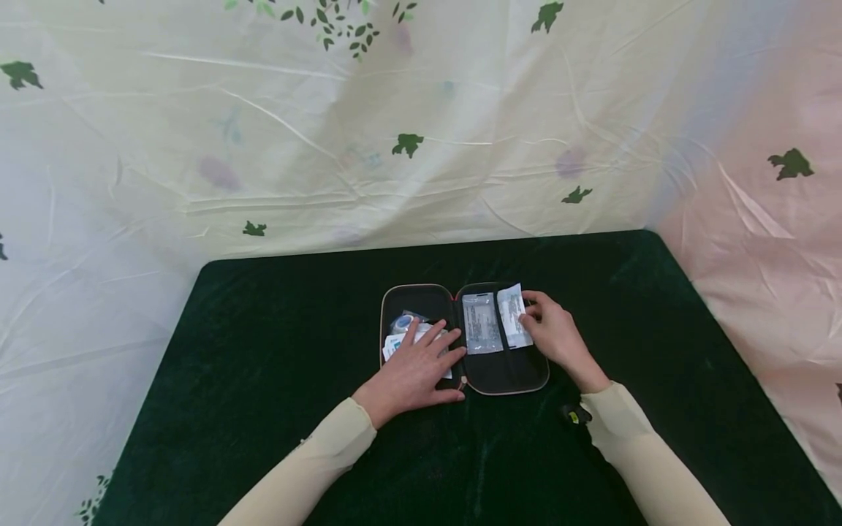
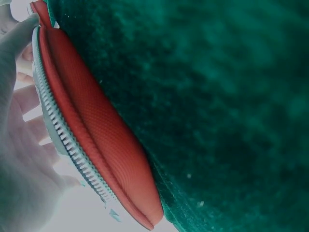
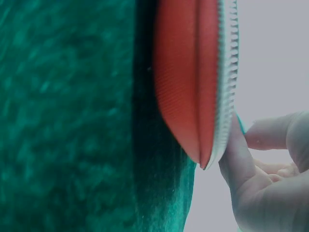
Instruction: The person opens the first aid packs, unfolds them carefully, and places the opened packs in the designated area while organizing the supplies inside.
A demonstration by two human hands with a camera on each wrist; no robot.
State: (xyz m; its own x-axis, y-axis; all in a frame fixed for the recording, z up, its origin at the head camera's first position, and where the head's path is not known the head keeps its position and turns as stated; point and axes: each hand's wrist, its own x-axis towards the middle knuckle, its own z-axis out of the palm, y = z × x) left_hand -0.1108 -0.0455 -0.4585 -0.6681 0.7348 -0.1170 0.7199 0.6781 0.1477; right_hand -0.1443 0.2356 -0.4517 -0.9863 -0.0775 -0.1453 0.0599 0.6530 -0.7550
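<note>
An unzipped case, black inside, lies spread flat on the dark green cloth. Both wrist views show its red outer shell and pale zipper. With fingers spread, my left hand rests over the left half, partly covering white packets and a small bagged item with a blue ring. In the right half, a black strap crosses a clear printed packet and a white printed packet. My right hand pinches the white packet's right edge between thumb and fingers.
The green-covered table extends around the case on all sides. Behind it hangs a pale curtain with leaf prints. A small dark object sits beside the right sleeve cuff.
</note>
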